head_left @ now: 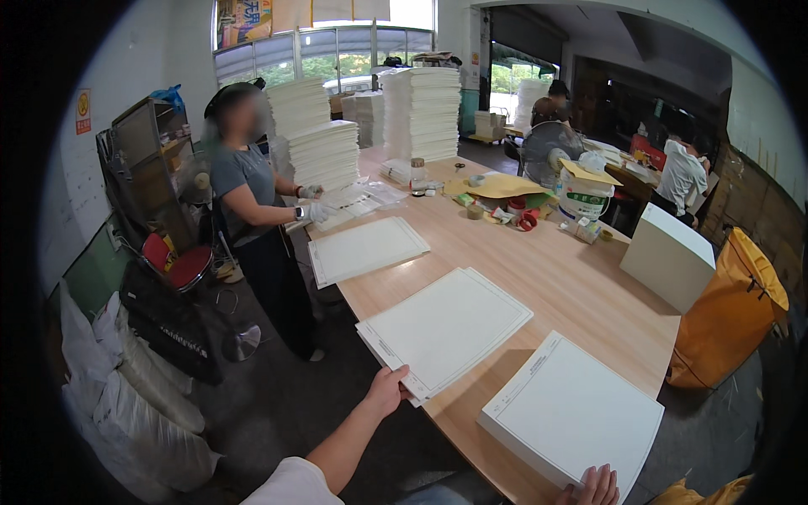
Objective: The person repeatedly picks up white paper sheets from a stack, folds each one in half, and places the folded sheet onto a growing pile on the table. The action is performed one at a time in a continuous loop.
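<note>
My left hand (390,389) grips the near corner of a thin stack of large white sheets (446,328) lying on the long wooden table (572,278). My right hand (594,487) rests its fingers on the near edge of a thicker white paper stack (572,412) at the table's front corner. A third thin stack (366,249) lies further along the table.
A person in a grey shirt and gloves (252,202) works at the table's left side beside tall paper piles (324,151). More piles (425,114), tape rolls and envelopes sit at the far end. A white box (669,257) and an orange bag (732,311) stand right. White sacks (135,387) lie left.
</note>
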Motion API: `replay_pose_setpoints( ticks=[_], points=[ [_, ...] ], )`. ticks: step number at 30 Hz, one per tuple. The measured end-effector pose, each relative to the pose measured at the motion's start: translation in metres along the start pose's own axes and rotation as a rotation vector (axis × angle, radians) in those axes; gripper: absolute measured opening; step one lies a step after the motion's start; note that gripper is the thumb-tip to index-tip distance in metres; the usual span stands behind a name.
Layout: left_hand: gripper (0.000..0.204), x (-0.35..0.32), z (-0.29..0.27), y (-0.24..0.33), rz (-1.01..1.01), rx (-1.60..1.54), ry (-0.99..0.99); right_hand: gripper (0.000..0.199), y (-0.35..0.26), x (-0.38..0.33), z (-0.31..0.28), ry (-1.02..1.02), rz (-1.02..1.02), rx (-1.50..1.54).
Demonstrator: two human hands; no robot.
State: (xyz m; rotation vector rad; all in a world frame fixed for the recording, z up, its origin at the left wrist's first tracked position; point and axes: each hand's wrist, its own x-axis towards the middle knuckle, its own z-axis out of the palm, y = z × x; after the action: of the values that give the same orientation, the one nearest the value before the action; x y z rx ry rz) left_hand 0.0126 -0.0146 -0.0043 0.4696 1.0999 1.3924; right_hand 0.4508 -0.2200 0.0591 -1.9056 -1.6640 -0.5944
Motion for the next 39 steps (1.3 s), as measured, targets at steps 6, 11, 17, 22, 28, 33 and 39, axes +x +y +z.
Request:
replay_pose_setpoints(
  ticks=[6, 11, 17, 22, 28, 33, 39],
  points=[
    [0.03, 0.011, -0.003, -0.006, -0.02, -0.051, -0.011, 0.047, 0.006, -0.004, 0.003, 0.028, -0.014, 0.024],
    [0.038, 0.007, -0.01, 0.005, -0.071, -0.099, -0.152, 0.045, 0.004, -0.001, -0.01, 0.025, 0.088, 0.213],
    [0.022, -0.052, -0.01, 0.027, 0.343, 0.701, 0.164, 0.032, 0.057, -0.032, -0.018, 0.119, 0.58, 0.639],
    [0.025, -0.122, 0.137, 0.008, 0.42, 0.546, -0.381, 0.028, 0.085, -0.047, 0.002, 0.07, 0.882, 0.669],
    [0.023, -0.13, 0.296, -0.028, 1.01, 0.8, -1.149, 0.028, 0.078, -0.032, 0.002, 0.192, 0.828, 0.662],
    [0.023, -0.111, 0.306, -0.079, 0.717, 0.805, -1.316, 0.037, 0.086, -0.005, -0.045, -0.186, 0.661, 0.348],
    [0.022, -0.113, 0.303, -0.074, 0.698, 0.842, -1.303, 0.04, 0.032, 0.07, -0.075, -0.092, 0.621, 0.412]
  ],
)
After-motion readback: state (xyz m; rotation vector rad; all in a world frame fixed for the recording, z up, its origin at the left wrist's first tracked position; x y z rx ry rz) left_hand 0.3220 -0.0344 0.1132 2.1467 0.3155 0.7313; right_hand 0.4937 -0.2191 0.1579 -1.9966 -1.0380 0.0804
